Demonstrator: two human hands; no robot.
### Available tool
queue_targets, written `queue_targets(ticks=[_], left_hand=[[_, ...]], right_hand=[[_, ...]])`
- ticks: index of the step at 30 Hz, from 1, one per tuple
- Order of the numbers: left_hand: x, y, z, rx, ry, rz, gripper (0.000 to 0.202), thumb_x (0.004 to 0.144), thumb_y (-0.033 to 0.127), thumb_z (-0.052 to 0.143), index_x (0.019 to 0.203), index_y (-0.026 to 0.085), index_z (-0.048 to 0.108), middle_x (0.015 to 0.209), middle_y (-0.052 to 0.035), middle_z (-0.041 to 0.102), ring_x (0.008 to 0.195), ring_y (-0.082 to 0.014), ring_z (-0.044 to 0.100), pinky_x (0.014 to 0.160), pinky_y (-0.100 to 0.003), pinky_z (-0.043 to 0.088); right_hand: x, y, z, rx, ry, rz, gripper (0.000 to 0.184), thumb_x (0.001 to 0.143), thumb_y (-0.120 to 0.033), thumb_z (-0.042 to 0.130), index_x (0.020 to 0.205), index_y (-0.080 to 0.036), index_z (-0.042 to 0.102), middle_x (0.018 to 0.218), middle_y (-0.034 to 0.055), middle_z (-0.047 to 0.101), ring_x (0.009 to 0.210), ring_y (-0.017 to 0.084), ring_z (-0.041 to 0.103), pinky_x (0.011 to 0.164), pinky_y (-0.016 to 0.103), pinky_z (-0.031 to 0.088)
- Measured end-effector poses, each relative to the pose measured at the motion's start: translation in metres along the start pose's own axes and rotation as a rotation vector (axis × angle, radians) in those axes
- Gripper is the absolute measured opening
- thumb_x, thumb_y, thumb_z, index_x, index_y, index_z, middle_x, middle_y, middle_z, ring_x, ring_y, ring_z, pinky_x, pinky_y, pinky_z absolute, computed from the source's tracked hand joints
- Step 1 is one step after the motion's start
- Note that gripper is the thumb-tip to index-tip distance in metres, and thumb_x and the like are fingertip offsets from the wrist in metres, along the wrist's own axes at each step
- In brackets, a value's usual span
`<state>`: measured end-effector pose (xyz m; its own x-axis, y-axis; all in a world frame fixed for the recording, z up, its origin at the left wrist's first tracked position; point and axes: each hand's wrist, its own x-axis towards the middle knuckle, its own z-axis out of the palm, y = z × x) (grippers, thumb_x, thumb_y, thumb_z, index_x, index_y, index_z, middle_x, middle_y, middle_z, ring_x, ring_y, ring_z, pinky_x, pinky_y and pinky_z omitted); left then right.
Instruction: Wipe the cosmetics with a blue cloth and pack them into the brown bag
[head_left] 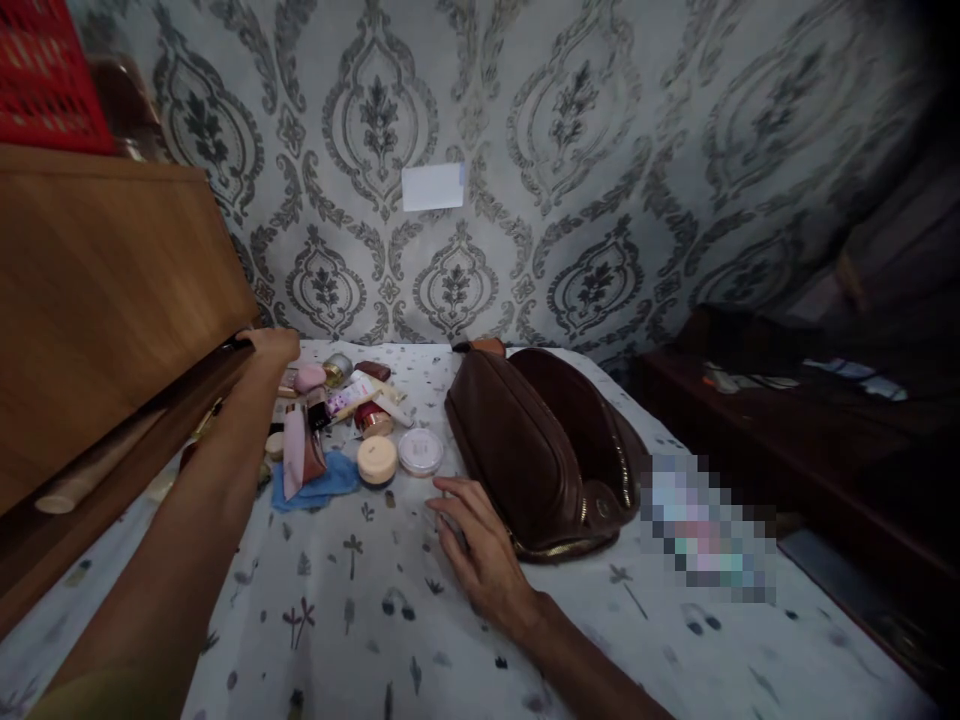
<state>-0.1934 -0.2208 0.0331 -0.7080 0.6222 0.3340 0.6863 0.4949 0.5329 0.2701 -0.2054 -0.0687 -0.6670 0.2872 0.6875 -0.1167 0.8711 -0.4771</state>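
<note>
My left hand [271,347] reaches far forward to the edge of a wooden cabinet [105,300] at the left; its fingers curl against the wood and I cannot make out anything in them. My right hand [480,545] lies flat with fingers spread on the patterned white sheet [360,620], just left of an open brown leather bag [547,450]. Between the hands lies a heap of cosmetics [352,400]: a pink sponge, tubes, a round cream jar [376,459], a clear-lidded compact [421,450] and a blue cloth [322,485].
A patterned grey wall [525,180] with a white plate [433,186] stands behind the bed. A red crate [45,70] sits on the cabinet. A dark wooden table [787,420] with papers is at the right. A blurred-out item [709,535] lies by the bag.
</note>
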Motion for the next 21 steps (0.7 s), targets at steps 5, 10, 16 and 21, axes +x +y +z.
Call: queue_targets(ticks=[5,10,16,21], left_hand=[[-0.008,0.040,0.061,0.250,-0.182,0.047,0.039,0.080,0.044,0.064,0.107,0.017,0.071,0.122,-0.0227,0.067,0.126,-0.0429,0.052,0.105,-0.060,0.035],[-0.020,0.067,0.108,0.350,-0.400,0.077,0.049,0.084,0.057,0.057,0.114,0.021,0.070,0.122,-0.0185,0.069,0.122,-0.0419,0.056,0.108,-0.063,0.027],[-0.032,0.087,0.112,0.308,-0.525,0.188,0.054,0.089,0.063,0.046,0.116,0.023,0.071,0.131,-0.0130,0.066,0.124,-0.0391,0.056,0.110,-0.055,0.030],[-0.058,0.111,0.119,0.117,-0.587,0.364,0.049,0.091,0.055,0.047,0.125,0.025,0.067,0.136,-0.0028,0.064,0.124,-0.0236,0.058,0.105,-0.027,0.039]], right_hand=[[0.000,-0.001,-0.001,0.014,-0.002,0.020,0.025,0.094,-0.011,0.049,0.112,-0.023,0.062,0.117,0.0114,0.064,0.110,0.023,0.061,0.094,0.041,0.055],[0.000,0.001,0.000,0.012,-0.002,0.020,0.026,0.094,-0.011,0.047,0.113,-0.023,0.062,0.117,0.0116,0.063,0.111,0.023,0.060,0.095,0.041,0.054],[0.000,0.002,0.000,0.036,-0.015,0.016,0.025,0.095,-0.011,0.047,0.112,-0.022,0.062,0.116,0.0116,0.063,0.111,0.022,0.059,0.094,0.040,0.054],[0.000,0.002,-0.001,0.042,-0.024,0.027,0.023,0.096,-0.013,0.047,0.111,-0.022,0.061,0.117,0.0119,0.063,0.110,0.023,0.059,0.095,0.041,0.054]])
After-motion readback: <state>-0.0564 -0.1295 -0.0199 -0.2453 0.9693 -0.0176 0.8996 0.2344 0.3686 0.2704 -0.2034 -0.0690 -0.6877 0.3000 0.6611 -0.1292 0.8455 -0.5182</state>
